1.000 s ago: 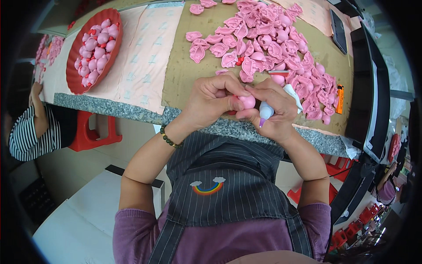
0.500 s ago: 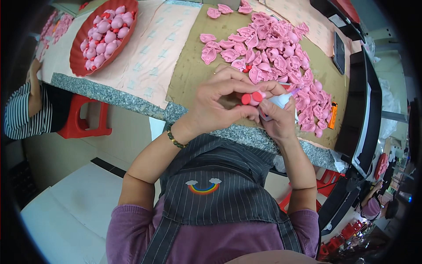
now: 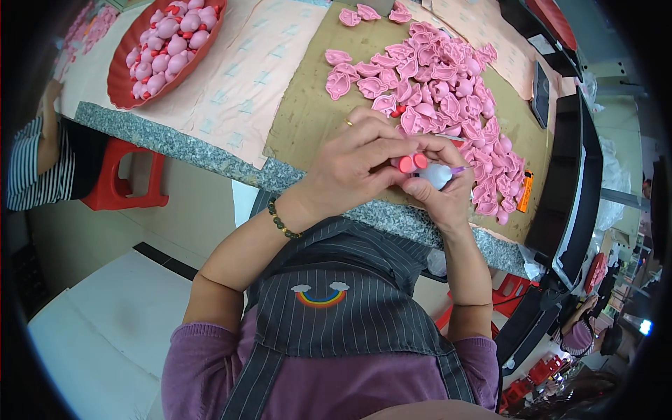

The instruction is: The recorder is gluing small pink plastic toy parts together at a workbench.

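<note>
At the counter's near edge, my left hand (image 3: 360, 155) pinches a small pink plastic toy part with red round ends (image 3: 411, 163). My right hand (image 3: 446, 199) is curled round a small white squeeze bottle (image 3: 438, 176) with a thin purple nozzle, which points right. The fingers of both hands meet around the toy part, so most of it is hidden. Just beyond them lies a heap of hollow pink plastic shells (image 3: 434, 77), with a few red bits among them.
A red scalloped bowl (image 3: 120, 91) of round pink-and-red pieces stands far left. An orange strip-shaped item (image 3: 525, 192) lies right of the heap, and a dark phone-like slab (image 3: 540, 96) beyond it. Another person's arm (image 3: 50, 122) and a red stool (image 3: 126, 178) are at left.
The toy part has tipped between my fingers, its two red ends now side by side. My left hand covers more of it. The whole view has shifted slightly.
</note>
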A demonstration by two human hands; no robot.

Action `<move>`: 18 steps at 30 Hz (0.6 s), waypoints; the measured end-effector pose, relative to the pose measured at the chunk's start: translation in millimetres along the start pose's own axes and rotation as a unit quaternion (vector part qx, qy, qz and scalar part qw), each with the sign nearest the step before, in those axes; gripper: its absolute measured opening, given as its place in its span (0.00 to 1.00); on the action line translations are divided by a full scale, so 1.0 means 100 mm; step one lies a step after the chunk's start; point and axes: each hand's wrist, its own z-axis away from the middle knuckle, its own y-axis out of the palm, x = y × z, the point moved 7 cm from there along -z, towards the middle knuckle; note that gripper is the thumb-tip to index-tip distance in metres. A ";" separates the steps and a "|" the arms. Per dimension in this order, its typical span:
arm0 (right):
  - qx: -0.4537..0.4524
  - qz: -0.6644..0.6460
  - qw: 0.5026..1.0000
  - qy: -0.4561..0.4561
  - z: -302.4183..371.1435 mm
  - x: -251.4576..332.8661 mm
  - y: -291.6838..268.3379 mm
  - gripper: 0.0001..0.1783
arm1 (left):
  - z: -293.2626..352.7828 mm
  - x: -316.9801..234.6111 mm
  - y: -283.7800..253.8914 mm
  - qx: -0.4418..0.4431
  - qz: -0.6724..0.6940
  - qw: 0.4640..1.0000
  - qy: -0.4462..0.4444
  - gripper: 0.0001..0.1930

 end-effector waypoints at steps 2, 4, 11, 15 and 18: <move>-0.005 0.035 0.999 -0.008 0.02 -0.03 -0.04 0.27 | 0.00 -0.04 0.00 -0.013 -0.004 1.000 0.004 0.19; -0.012 0.071 0.997 -0.017 0.03 -0.06 -0.08 0.25 | -0.02 -0.06 -0.01 -0.025 -0.005 1.000 0.009 0.18; -0.041 0.098 0.989 -0.100 0.06 -0.03 -0.08 0.18 | 0.06 0.00 0.05 -0.020 0.007 0.999 0.034 0.15; -0.050 0.072 0.992 -0.094 0.06 -0.04 -0.10 0.18 | 0.02 -0.03 0.05 -0.014 0.009 0.999 0.034 0.15; -0.101 -0.110 0.988 0.043 0.09 -0.21 -0.07 0.25 | -0.01 0.03 -0.01 0.002 0.036 0.999 -0.036 0.13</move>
